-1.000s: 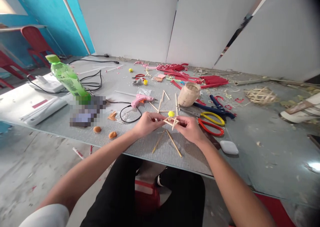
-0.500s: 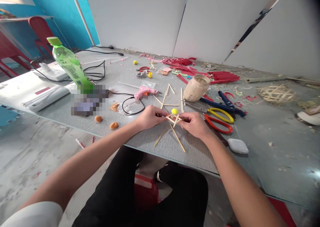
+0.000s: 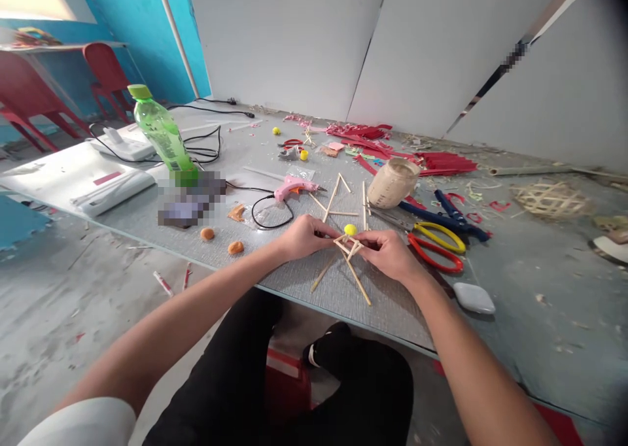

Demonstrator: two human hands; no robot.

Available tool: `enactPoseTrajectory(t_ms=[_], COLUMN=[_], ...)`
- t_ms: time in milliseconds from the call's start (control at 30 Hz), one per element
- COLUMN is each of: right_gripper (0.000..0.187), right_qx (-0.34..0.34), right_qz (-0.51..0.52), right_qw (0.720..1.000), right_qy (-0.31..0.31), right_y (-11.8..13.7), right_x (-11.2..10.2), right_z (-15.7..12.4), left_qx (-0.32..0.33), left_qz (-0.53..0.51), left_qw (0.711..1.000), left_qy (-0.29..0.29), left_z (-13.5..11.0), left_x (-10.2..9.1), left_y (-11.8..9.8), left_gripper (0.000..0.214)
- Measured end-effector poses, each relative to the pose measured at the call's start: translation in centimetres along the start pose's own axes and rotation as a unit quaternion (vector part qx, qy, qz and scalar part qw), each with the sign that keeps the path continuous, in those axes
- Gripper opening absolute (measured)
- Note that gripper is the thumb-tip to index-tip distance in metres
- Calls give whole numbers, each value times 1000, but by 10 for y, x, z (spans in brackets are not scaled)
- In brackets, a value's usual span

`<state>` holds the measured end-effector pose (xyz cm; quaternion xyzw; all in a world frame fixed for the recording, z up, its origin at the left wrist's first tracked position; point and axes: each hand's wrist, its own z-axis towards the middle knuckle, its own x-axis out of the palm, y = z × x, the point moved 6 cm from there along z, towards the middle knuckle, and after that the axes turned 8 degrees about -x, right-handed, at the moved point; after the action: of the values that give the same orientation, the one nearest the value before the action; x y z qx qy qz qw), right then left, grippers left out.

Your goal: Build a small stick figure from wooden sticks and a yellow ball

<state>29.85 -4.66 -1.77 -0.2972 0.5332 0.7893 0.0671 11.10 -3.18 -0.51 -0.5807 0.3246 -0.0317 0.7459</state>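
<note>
In the head view, the left hand [image 3: 303, 237] and right hand [image 3: 387, 253] pinch opposite ends of a small stick frame [image 3: 347, 244] held between them just above the table [image 3: 304, 282], equally near; its long legs run down toward the person (a yellow ball [image 3: 350, 229] sits just behind). Since the earlier frames the grip is unchanged; only the camera has shifted.

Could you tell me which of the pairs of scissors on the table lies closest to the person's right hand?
The red-handled scissors, just beyond the right hand. The yellow-handled scissors lie behind them, and the small red scissors sit far back near the red paper strips.
</note>
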Motion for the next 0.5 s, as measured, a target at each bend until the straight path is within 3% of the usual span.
enactPoseTrajectory(t_ms=[500], right_gripper=[33], right_qx=[1], right_qz=[7], right_qw=[1000], right_qy=[4], right_y=[-1], right_x=[0], right_z=[-1], left_qx=[6], left_qz=[-14], left_qw=[1000], left_qy=[13], left_z=[1], left_x=[1], left_y=[3], left_gripper=[22])
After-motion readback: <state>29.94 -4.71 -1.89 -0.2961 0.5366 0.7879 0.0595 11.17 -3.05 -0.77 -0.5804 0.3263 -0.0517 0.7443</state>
